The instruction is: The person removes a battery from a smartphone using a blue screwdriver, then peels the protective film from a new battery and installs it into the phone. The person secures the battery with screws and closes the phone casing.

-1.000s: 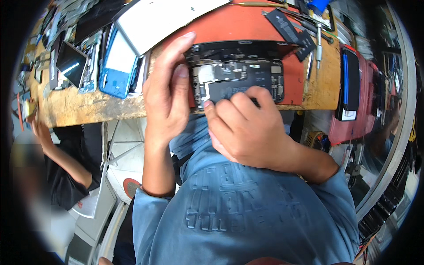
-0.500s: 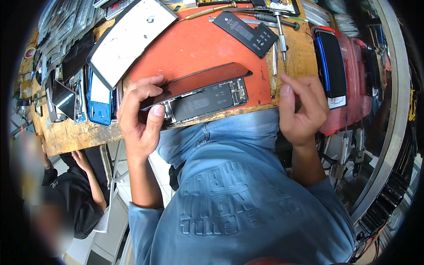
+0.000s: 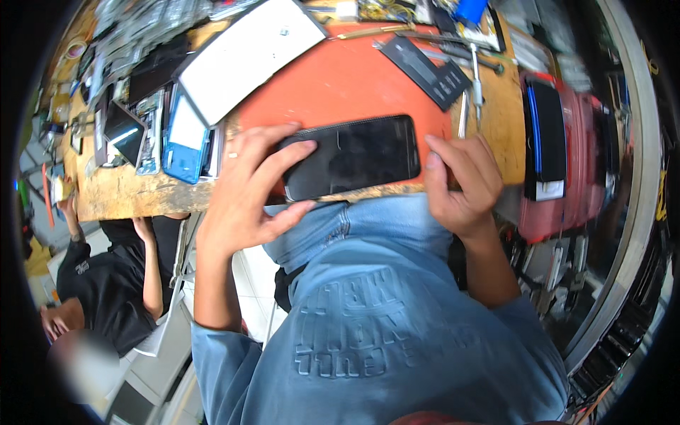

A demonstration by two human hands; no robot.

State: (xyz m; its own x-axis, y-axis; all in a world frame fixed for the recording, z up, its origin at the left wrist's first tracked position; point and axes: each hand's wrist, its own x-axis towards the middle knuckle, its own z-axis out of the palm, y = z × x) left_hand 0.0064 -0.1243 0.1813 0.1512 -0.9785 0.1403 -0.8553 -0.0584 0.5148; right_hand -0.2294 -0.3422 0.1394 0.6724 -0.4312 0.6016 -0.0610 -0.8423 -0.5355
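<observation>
A smartphone point(image 3: 354, 157) lies at the table's near edge, its black screen facing up and laid over the body, so the inside is hidden. Stretched-out fingers of my left hand point(image 3: 248, 191) rest on the phone's left end, the thumb held apart along its near side. Just off the right end is my right hand point(image 3: 467, 177), with thumb and index finger drawn together; whatever is between them, if anything, is too small to make out. Beyond the phone, a black phone battery point(image 3: 425, 69) lies toward the far right of the orange mat point(image 3: 304, 92).
A white board with a dark border point(image 3: 248, 60) covers the mat's far left. Screwdrivers point(image 3: 476, 81) lie by the battery. Phone parts and a blue phone frame point(image 3: 183, 159) crowd the left side. A red transparent case point(image 3: 577, 156) stands at right. Another person point(image 3: 113, 283) sits at lower left.
The phone's screen was tilted up, showing the battery and circuitry; now it lies down over the body. My left fingers have spread onto it. My right hand has come nearer the phone's right end.
</observation>
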